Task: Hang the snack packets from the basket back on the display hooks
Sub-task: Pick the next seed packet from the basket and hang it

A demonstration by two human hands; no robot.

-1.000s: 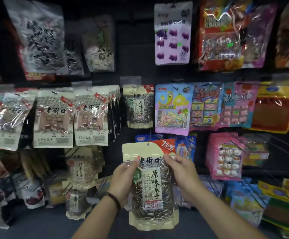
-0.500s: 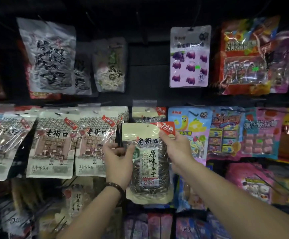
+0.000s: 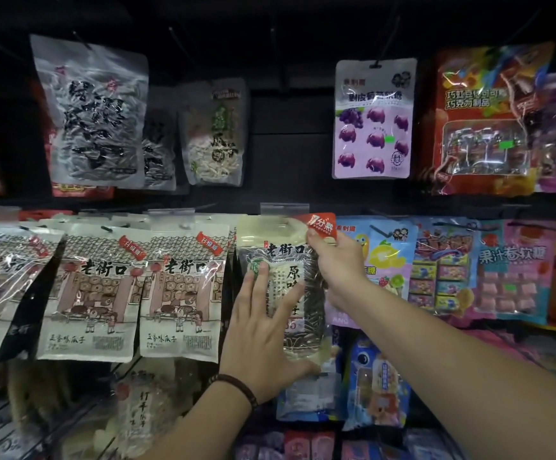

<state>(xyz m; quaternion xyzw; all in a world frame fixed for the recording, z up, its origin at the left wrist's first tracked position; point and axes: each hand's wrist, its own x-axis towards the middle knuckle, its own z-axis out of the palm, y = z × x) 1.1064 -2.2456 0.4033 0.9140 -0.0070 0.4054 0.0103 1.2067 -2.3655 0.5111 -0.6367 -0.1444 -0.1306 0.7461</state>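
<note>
1. Risk: hook hidden behind top edge of cream-and-clear plastic sunflower-seed packet (image 3: 279, 237), so cannot tell if hang hole is seated. Early release could drop it.
2. Risk: flat push could swing cream printed seed packets (image 3: 183, 287) just left of left hand (image 3: 263, 330).
3. Left hand: fingers straight and spread, pressed flat on packet front.
4. Right hand (image 3: 336, 263): pinching packet's top right corner at red label.
5. Packet: between both hands, against display.
</note>
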